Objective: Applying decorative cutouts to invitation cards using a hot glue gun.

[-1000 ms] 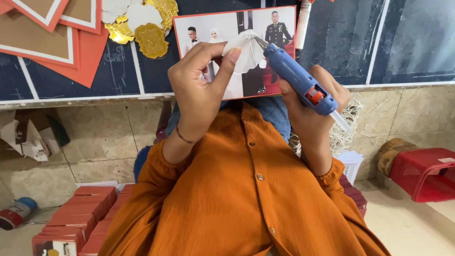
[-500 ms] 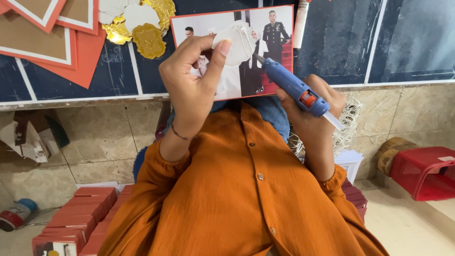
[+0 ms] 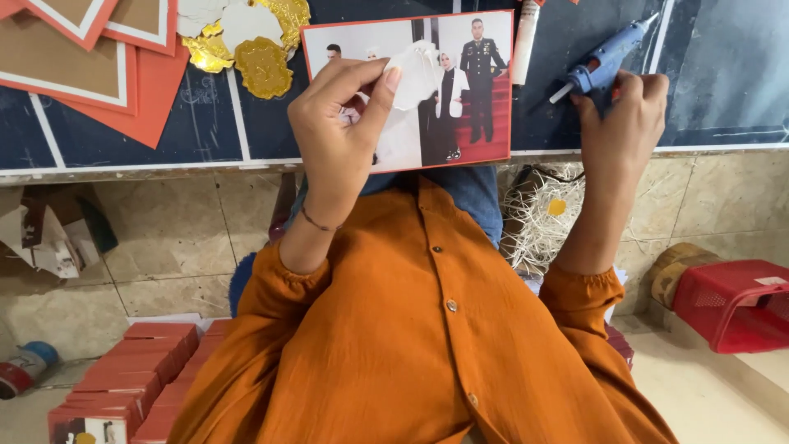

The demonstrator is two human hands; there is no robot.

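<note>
L hand [image 3: 341, 136]: raised over the photo, thumb + forefinger pinched on a white paper cutout [image 3: 415, 72]; other fingers curled loosely behind. Thin bracelet at wrist.
White cutout: small, scalloped edge, held flat against upper middle of photo, overlapping the printed figures.
Photo [image 3: 460, 90]: landscape print w/ red-orange border, several standing figures on red steps; lies on the dark surface [image 3: 731, 74], lower edge just past the surface's pale front strip.
R hand [image 3: 620, 123]: well apart from L, to the right of photo; fingers clenched around grip of glue gun [image 3: 604, 59].
Glue gun: blue body, nozzle pointing left + slightly down toward photo's right edge, not touching it; rear end angled up-right. Gun sits at/just above the surface; cannot tell if resting.
Glue stick/tube [image 3: 524, 37]: pale, upright-ish, just beside photo's right edge, between photo and gun.
Card shapes [image 3: 123, 74]: orange + tan framed cards, top left on surface.
Gold/white ornaments [image 3: 246, 41]: scalloped discs, between cards and photo, near photo's top-left corner.
Clothing: orange buttoned shirt [image 3: 427, 329], gathered cuffs, fills lower centre.
Floor, L: rows of red boxes [image 3: 131, 378]; tape roll [image 3: 25, 366] at far left.
Floor, R: red plastic basket [image 3: 731, 300]; pale straw-like shred [image 3: 542, 214] under R forearm.
</note>
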